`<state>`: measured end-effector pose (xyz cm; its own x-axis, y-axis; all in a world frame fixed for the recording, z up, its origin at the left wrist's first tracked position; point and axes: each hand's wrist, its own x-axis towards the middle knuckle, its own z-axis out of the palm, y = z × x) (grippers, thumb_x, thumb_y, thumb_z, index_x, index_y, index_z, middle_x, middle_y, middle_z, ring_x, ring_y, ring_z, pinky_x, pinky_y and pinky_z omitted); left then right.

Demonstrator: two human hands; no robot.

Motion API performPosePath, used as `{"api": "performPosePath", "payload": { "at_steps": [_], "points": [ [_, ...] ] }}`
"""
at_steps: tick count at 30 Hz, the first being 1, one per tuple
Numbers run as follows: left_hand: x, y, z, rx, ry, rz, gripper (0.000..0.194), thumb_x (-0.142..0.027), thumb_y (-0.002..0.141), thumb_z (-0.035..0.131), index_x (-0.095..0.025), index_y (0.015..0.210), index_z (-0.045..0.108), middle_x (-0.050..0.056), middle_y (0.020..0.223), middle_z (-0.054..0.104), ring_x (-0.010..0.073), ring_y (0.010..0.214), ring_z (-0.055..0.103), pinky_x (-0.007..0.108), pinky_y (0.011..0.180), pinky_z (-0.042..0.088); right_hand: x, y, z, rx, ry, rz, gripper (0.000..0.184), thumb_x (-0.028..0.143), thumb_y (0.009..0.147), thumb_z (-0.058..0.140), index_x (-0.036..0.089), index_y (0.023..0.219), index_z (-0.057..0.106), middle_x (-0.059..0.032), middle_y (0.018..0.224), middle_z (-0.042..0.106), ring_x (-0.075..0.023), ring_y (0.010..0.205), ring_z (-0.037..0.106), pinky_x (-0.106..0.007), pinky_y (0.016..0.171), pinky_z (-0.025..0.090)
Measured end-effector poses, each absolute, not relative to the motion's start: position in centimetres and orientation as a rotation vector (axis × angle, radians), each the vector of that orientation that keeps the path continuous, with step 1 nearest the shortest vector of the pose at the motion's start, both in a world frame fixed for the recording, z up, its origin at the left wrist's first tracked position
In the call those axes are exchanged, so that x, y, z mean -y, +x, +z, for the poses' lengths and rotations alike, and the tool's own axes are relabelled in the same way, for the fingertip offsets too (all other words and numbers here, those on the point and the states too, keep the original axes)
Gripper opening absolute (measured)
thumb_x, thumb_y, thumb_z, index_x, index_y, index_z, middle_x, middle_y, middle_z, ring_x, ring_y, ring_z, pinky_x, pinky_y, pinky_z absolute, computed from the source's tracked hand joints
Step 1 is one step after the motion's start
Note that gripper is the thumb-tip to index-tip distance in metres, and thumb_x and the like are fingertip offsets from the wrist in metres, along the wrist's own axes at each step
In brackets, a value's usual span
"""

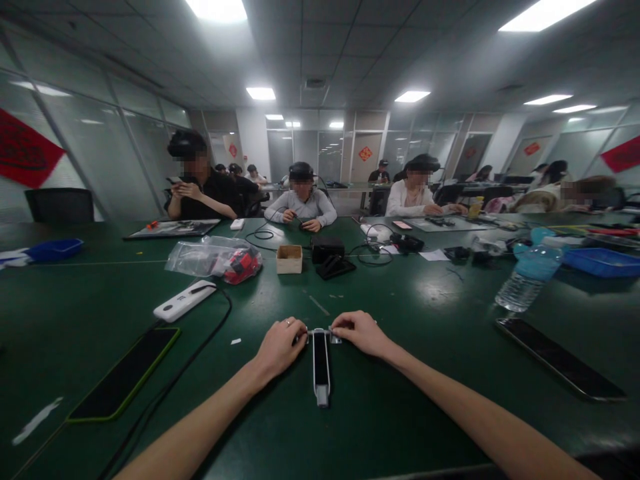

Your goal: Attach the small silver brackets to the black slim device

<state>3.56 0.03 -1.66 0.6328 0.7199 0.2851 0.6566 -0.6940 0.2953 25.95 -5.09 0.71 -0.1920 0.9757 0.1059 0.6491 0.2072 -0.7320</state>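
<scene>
On the green table (380, 413) lies a slim, long device with a white frame and black face (321, 363); a pale grey block forms its near end. At its far end, a thin crossbar reaches out to both sides. My left hand (281, 343) is closed in a pinch at the left end of this bar, and what its fingertips hold is hidden. From the other side, my right hand (364, 333) pinches a small silvery metal piece (335, 339) beside the device. Both hands rest low, close to the tabletop.
A green-edged phone (127, 373), power bank (184, 301) and black cable lie left. Farther off are a plastic bag (200, 255), cardboard box (289, 260) and black case (327, 249). Right: a water bottle (530, 277), phone (557, 360) and blue tray (603, 262). Several people sit opposite.
</scene>
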Motion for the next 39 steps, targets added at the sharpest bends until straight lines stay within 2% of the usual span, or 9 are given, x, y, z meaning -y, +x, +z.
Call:
{"api": "performPosePath", "payload": {
  "at_steps": [11,21,29,39],
  "points": [
    [0.2,3.7,-1.5,-1.153,2.714,0.577,0.008,-0.020,0.087,0.051,-0.020,0.089,0.059,0.002,0.088,0.063,0.0172,0.079,0.058,0.028,0.071,0.039,4.9,25.6,-0.4,1.790,-1.550,0.761,0.020,0.031,0.082,0.057,0.018,0.090,0.069,-0.0034,0.086,0.071,-0.0165,0.078,0.064,-0.028,0.071,0.049],
    [0.1,3.8,-1.6,-1.149,2.733,0.563,0.008,-0.020,0.087,0.052,-0.020,0.090,0.059,0.002,0.088,0.063,0.0174,0.080,0.058,0.028,0.070,0.038,4.7,25.9,-0.1,1.866,-1.494,0.812,0.025,0.028,0.084,0.053,0.016,0.097,0.071,-0.0049,0.094,0.071,-0.0177,0.086,0.064,-0.028,0.078,0.048],
    [0.1,3.7,-1.6,-1.150,2.727,0.554,0.010,-0.021,0.088,0.051,-0.020,0.091,0.060,0.001,0.089,0.063,0.0167,0.080,0.058,0.028,0.071,0.038,4.4,26.0,-0.4,1.827,-1.483,0.856,0.018,0.026,0.079,0.058,0.016,0.088,0.070,-0.0034,0.083,0.070,-0.0160,0.074,0.063,-0.026,0.068,0.047],
    [0.2,3.7,-1.5,-1.145,2.732,0.569,0.008,-0.021,0.087,0.052,-0.020,0.090,0.059,0.001,0.087,0.063,0.0170,0.079,0.058,0.029,0.070,0.037,5.4,26.0,0.5,1.943,-1.487,0.725,0.015,0.026,0.082,0.058,0.019,0.088,0.069,-0.0004,0.084,0.069,-0.0146,0.076,0.062,-0.025,0.069,0.046]
  ]
}}
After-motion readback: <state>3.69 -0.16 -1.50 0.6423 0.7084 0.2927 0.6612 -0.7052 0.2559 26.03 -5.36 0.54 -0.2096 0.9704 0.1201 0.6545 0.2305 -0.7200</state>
